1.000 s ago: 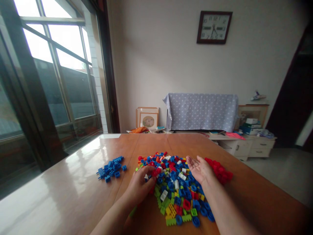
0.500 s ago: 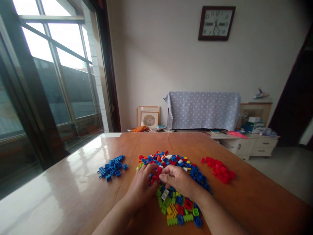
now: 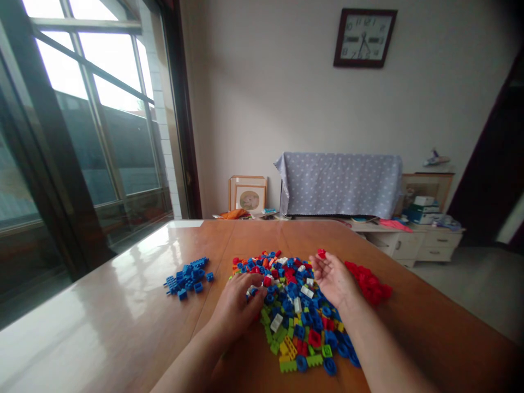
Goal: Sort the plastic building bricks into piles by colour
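A mixed heap of toy building bricks (image 3: 301, 319) in blue, red, green, yellow and white spreads over the middle of the table. My left hand (image 3: 237, 297) rests at the heap's left side, its thumb and fingers apart around some bricks without closing on them. Past the heap's right edge, my right hand (image 3: 333, 278) is raised with a red brick (image 3: 321, 253) at its fingertips. Close to that hand lies a pile of red bricks (image 3: 370, 284), partly covered by the wrist. On the far left sits a pile of blue bricks (image 3: 189, 278).
The brown wooden table (image 3: 135, 322) reaches toward the wall, with a white cabinet (image 3: 409, 245) behind it. A grey dotted cloth (image 3: 341, 185) drapes over something there. Framed pictures (image 3: 249, 195) lean at the wall, and a tall window (image 3: 102, 109) stands at left.
My right hand has moved right and away from my left hand, carrying a red brick toward the red pile. My left hand has stayed by the heap.
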Tool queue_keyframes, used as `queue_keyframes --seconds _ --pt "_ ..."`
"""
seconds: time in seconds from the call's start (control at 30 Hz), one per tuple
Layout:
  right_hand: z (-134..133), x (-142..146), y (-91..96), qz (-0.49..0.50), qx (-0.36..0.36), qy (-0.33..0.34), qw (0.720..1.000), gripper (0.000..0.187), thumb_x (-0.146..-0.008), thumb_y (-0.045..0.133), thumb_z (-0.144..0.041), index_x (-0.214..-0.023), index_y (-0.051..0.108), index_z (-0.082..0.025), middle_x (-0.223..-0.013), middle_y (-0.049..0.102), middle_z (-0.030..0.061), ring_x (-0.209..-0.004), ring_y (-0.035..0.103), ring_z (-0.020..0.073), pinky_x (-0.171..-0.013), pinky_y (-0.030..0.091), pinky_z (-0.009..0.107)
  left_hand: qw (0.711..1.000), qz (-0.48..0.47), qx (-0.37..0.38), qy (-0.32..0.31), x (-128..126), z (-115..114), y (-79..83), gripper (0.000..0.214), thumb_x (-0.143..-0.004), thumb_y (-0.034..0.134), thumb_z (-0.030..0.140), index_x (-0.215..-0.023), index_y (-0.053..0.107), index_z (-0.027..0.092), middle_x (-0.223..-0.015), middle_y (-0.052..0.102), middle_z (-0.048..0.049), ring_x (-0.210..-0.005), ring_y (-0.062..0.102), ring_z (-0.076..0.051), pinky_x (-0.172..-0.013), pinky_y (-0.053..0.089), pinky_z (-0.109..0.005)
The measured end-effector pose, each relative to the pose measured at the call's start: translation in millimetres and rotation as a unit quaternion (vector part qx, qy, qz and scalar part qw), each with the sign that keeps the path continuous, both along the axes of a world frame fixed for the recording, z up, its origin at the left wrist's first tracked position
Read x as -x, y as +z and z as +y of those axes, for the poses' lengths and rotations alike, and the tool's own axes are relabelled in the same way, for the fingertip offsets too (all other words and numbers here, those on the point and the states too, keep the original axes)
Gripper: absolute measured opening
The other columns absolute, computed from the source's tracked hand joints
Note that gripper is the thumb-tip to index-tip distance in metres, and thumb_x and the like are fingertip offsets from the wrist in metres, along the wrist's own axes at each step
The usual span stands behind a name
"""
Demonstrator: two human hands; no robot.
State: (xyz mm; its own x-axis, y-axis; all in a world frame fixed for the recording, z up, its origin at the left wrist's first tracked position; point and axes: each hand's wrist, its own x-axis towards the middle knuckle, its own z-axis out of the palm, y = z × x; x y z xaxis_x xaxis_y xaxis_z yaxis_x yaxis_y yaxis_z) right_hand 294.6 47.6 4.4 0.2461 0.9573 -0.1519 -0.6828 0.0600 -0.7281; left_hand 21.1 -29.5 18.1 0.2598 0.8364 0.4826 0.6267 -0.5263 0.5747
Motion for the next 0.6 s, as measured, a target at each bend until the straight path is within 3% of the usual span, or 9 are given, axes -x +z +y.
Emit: queue_keyframes --seconds 0.13,0.23,0.37,0.47,0.6 --pt "8.8 -24.6 -3.3 0.049 0.022 -0.045 0.998 0.02 -0.097 0.041 -0.024 -0.086 0.057 -0.019 -0.083 0.067 0.0043 -0.074 0.07 0.0121 -0.051 0.055 0.018 0.999 -0.007 -0.005 0.05 5.0 6.3 -4.9 0.022 -0.091 0.053 0.033 -0.103 0.067 0.022 -0.106 0.071 -0.0061 -0.101 0.064 -0.023 -0.087 0.049 -0.034" --pt "7.9 -27.5 -3.2 0.06 0.028 -0.059 0.996 0.026 -0.099 0.034 -0.026 -0.088 0.056 -0.02 -0.086 0.067 0.0049 -0.074 0.069 0.0117 -0.054 0.058 0.019 0.997 -0.017 -0.012 0.076 10.5 14.9 -15.7 0.023 -0.092 0.05 0.031 -0.105 0.066 0.022 -0.105 0.071 -0.0057 -0.101 0.064 -0.022 -0.085 0.049 -0.032" --pt "6.5 -16.2 -2.6 0.037 0.036 -0.039 0.998 0.018 -0.096 0.045 -0.027 -0.088 0.06 -0.018 -0.085 0.069 0.006 -0.068 0.067 0.0121 -0.05 0.056 0.019 0.995 -0.008 -0.011 0.096 14.9 20.5 -23.3 0.023 -0.092 0.047 0.029 -0.103 0.065 0.021 -0.104 0.071 -0.0059 -0.098 0.063 -0.021 -0.082 0.046 -0.031" --pt "4.4 -3.4 -3.9 0.007 0.042 -0.014 0.999 0.011 -0.088 0.059 -0.026 -0.088 0.064 -0.016 -0.078 0.07 0.006 -0.06 0.064 0.0118 -0.045 0.051 0.018 0.995 0.051 0.011 0.089 13.3 13.8 -14.6 0.018 -0.089 0.051 0.031 -0.094 0.066 0.022 -0.094 0.07 -0.0038 -0.091 0.061 -0.021 -0.078 0.043 -0.031" --pt "-2.0 11.5 -5.8 -0.052 0.03 0.024 0.998 0.019 -0.082 0.069 -0.029 -0.092 0.068 -0.013 -0.071 0.071 0.0062 -0.056 0.062 0.0117 -0.044 0.047 0.018 0.983 0.16 0.038 0.079 9.4 0.9 0.6 0.019 -0.078 0.065 0.042 -0.083 0.067 0.024 -0.094 0.067 -0.0037 -0.096 0.056 -0.026 -0.079 0.037 -0.035"
